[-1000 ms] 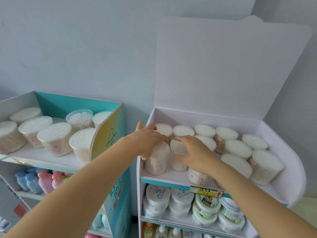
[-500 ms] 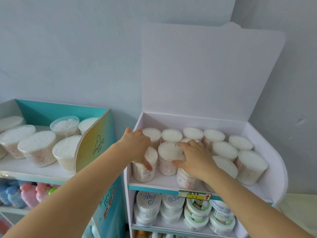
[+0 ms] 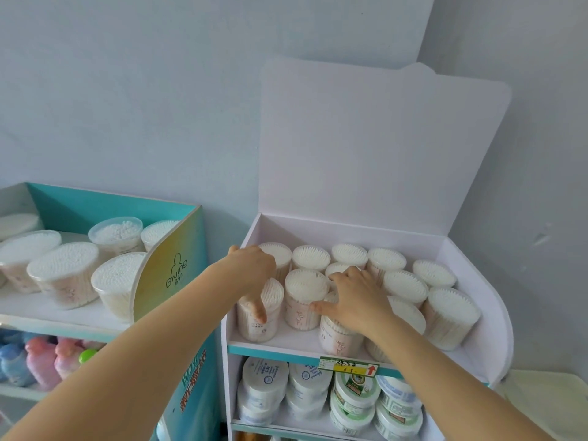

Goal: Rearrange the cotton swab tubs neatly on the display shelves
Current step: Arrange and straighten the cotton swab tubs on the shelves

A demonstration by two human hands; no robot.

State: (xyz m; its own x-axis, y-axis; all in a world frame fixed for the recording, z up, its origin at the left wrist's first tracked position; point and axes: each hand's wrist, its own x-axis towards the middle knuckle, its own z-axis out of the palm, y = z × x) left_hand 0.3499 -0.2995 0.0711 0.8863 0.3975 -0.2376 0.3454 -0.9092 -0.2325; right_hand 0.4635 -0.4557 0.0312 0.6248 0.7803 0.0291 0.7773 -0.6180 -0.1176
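Several clear cotton swab tubs stand on the top shelf of the white display stand (image 3: 486,351). My left hand (image 3: 254,272) grips the front-left tub (image 3: 267,313) from above, thumb down its front. My right hand (image 3: 350,297) rests over a front tub (image 3: 337,338), fingers spread, thumb touching the middle tub (image 3: 302,297) beside it. More tubs fill the back rows, one at the far right front (image 3: 451,316). Larger oval swab tubs (image 3: 66,272) sit on the teal stand to the left.
The teal stand's curved side panel (image 3: 171,268) stands close to my left forearm. Below the white shelf are stacked round white and green jars (image 3: 353,393). Pink and blue bottles (image 3: 38,361) fill the teal stand's lower shelf. A tall white backboard (image 3: 366,148) rises behind the tubs.
My left hand has closed down over the front-left tub, thumb sliding down its front. My right hand shifted slightly toward the front tubs. The view has drifted left and lower.
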